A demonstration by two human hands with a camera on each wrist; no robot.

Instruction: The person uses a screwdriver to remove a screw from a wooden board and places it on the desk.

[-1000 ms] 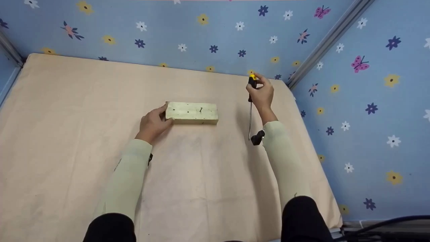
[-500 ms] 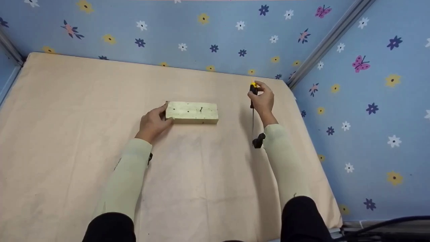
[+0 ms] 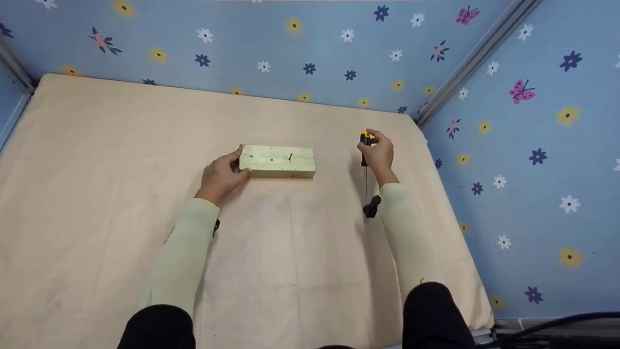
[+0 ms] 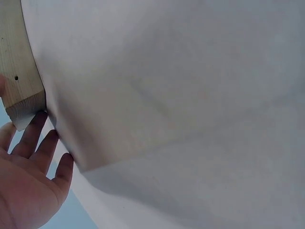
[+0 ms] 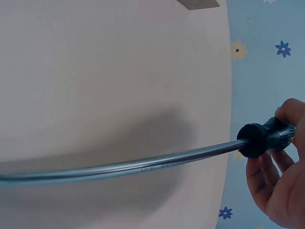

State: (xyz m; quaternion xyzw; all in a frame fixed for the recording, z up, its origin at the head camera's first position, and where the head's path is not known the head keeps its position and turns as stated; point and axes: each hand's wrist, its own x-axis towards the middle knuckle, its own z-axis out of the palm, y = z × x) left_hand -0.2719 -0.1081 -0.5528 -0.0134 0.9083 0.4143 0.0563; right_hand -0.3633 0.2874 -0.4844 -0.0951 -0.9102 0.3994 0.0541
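Main risk I'm seeing is slip at the small fastener point(image 3: 290, 156): it's standing proud of the wood block point(image 3: 266, 165), leaning slightly, and its head is showing too small for me to read the drive type. An off-axis push would be what's causing the tip to skate off. Second risk: the left hand point(image 3: 220, 177) is bracing one end only, so torque near the other end could be swinging the block round on the soft cloth point(image 3: 261, 252). Third: the screwdriver point(image 3: 364, 150) is running right beside the wrist camera point(image 3: 371, 207), so a careless turn could be knocking it.

Orientation: block is lying mid-table, long axis running left-right, drilled face looking up, fastener sitting toward the right. Screwdriver is hanging off to the block's right, well apart, yellow butt pointing away from me, shaft pointing back toward the forearm. I'm losing the tip: can't place it exactly.

Hands: left is wrapping the block's left end, thumb on the near side. Right hand point(image 3: 380, 150) is pinching the screwdriver handle between thumb and fingers, not fisting it.
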